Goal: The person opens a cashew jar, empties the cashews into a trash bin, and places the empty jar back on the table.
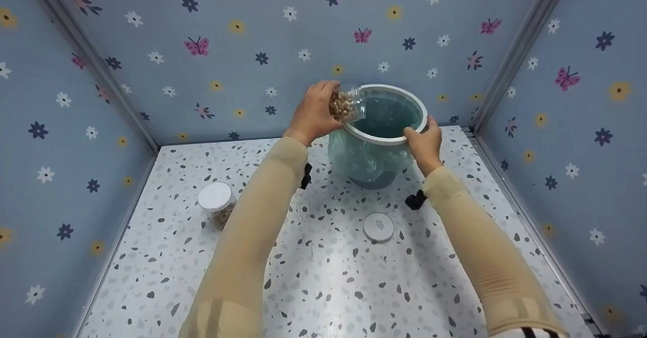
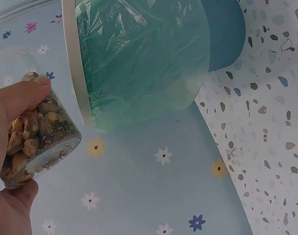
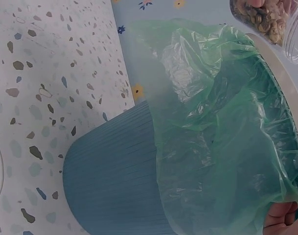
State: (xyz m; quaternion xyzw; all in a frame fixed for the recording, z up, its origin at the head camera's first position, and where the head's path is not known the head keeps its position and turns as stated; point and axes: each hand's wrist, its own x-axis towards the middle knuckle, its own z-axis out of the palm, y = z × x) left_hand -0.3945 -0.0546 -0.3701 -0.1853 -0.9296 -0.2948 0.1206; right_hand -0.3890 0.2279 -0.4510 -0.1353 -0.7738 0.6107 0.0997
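Note:
My left hand grips a clear jar of brownish shelled pieces that look like nuts or pistachio shells. The jar is tipped on its side, its mouth at the left of the rim of a blue trash can. In the left wrist view, the thumb lies across the jar and the pieces sit toward its base. A green plastic bag lines the can and folds down outside, under a white ring. My right hand pinches that ring at the right, thumb on top.
A round white lid lies on the speckled table in front of the can. At the left stands a second jar with a white lid, partly behind my left forearm. Flower-patterned walls enclose the back and sides.

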